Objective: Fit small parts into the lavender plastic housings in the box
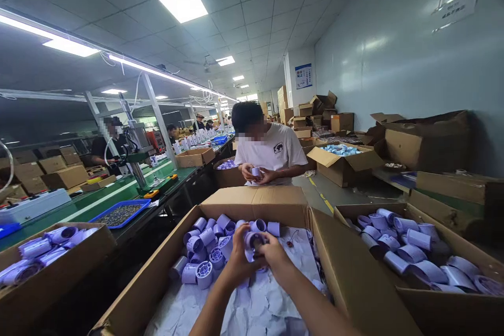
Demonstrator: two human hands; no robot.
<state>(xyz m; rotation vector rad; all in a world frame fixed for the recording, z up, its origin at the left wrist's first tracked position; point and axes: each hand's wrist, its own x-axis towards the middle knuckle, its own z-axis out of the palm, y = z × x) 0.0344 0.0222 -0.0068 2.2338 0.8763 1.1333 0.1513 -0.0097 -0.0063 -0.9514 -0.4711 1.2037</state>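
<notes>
"What sort of place is this?"

"A factory floor, an assembly workshop. A long green work line (79,202) runs down the left, with a bench machine (136,168) beside it and people (199,124) seated or standing along it."

"Could it be a storeroom?"

"There are plenty of cartons (452,308), some full of purple cylindrical parts (418,239) (all much alike, as in batch work). But there's also a blue tray (118,226) of small pieces by the line, and strip lighting (153,71) hung above it."

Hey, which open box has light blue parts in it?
The box right of the person in the white T-shirt; the nearer boxes hold purple parts.
</notes>
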